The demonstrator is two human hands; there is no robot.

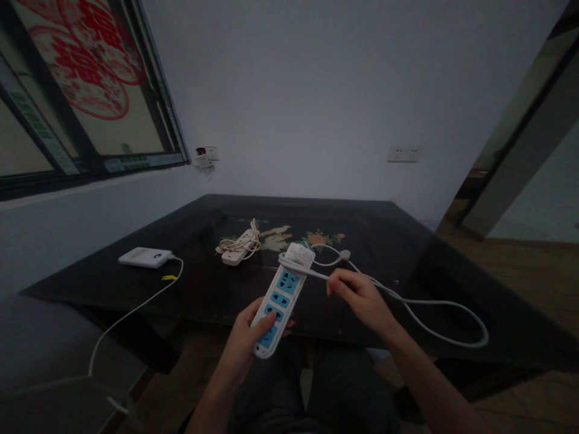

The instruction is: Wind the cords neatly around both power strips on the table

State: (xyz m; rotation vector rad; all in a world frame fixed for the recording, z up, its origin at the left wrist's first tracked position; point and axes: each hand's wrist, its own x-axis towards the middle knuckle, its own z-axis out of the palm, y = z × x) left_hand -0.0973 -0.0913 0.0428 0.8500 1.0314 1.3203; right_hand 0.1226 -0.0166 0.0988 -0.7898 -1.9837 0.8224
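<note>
My left hand (253, 331) grips the lower end of a white power strip (281, 299) with blue sockets, thumb across its face. The strip is tilted, its far end pointing up and right. My right hand (357, 295) is closed on the strip's white cord (319, 275), right of the strip. Part of the cord wraps around the strip's upper end. The rest runs from my right hand in a long loop over the table, and a plug (344, 255) lies behind it. Beyond my left hand rests a second power strip (242, 246) with its cord bundled around it.
A black table (344, 217) with a painted flower pattern spans the view. On its left lies a white power bank (145, 257) with a cable hanging over the edge. Wall sockets (404, 155) sit on the back wall, and a window (90, 90) is at left.
</note>
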